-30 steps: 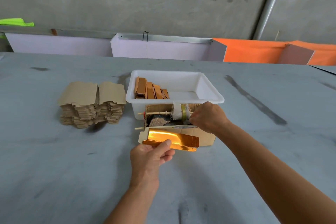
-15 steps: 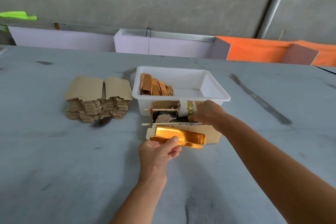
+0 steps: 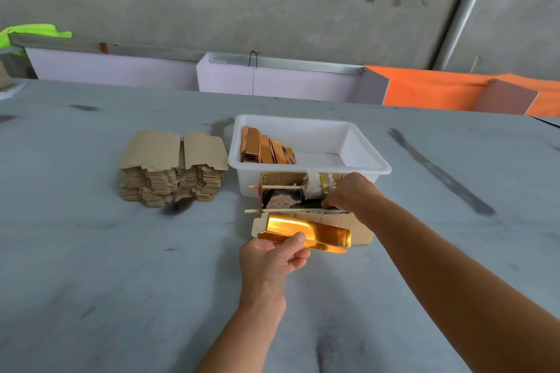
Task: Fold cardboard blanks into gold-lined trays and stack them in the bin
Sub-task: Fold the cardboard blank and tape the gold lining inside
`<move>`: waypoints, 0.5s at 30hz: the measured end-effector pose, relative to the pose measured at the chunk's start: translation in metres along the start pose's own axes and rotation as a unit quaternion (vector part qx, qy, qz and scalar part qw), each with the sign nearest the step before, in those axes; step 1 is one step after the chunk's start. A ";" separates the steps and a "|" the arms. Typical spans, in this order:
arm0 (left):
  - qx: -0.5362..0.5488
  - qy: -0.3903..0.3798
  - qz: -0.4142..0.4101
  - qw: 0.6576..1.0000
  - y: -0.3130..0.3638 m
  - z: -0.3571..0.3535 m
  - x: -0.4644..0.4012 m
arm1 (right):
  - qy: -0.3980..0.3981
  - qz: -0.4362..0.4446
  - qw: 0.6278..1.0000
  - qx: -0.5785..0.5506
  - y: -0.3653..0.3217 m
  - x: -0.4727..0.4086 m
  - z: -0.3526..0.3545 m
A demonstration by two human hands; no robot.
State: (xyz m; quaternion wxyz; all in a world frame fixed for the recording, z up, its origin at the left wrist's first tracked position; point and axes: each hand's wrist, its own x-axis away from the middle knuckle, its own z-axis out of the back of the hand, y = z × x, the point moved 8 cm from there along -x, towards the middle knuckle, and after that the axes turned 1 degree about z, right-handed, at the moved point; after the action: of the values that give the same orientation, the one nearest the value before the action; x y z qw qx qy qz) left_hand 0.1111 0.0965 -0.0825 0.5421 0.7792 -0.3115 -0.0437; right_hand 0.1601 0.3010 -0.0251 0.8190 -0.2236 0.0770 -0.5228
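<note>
The tray (image 3: 306, 232), gold side up and only half folded, sits just below the middle of the frame, and my left hand (image 3: 272, 260) pinches its near long flap from below, thumb on top of the gold lining, so most of the piece sticks out up and to the right of my grip. I reckon I hold it low and steady so the open face stays turned to the cardboard box (image 3: 306, 200) right behind it. My right hand (image 3: 353, 194) reaches into that box by the roll on the stick, fingers curled; whether they pinch anything I cannot tell. The white bin (image 3: 368, 159) sits just behind, folded trays leaning at its left end, and the flat blanks (image 3: 174, 168) wait at centre left.
</note>
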 end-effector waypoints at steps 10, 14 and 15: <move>-0.012 -0.002 -0.003 1.000 -0.004 -0.001 -0.001 | 0.035 -0.012 0.998 0.057 -0.003 0.001 0.005; -0.019 -0.003 -0.005 1.000 -0.005 0.001 -0.003 | 0.038 -0.012 0.997 0.062 -0.003 0.003 0.005; -0.020 -0.003 -0.005 1.000 -0.005 0.001 -0.003 | 0.039 -0.016 0.997 0.061 -0.003 0.004 0.005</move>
State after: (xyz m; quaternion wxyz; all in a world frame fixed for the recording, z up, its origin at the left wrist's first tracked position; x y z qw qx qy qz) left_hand 0.1104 0.0986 -0.0884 0.5563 0.7697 -0.3084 -0.0554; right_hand 0.1613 0.2978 -0.0191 0.8193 -0.1533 0.0735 -0.5476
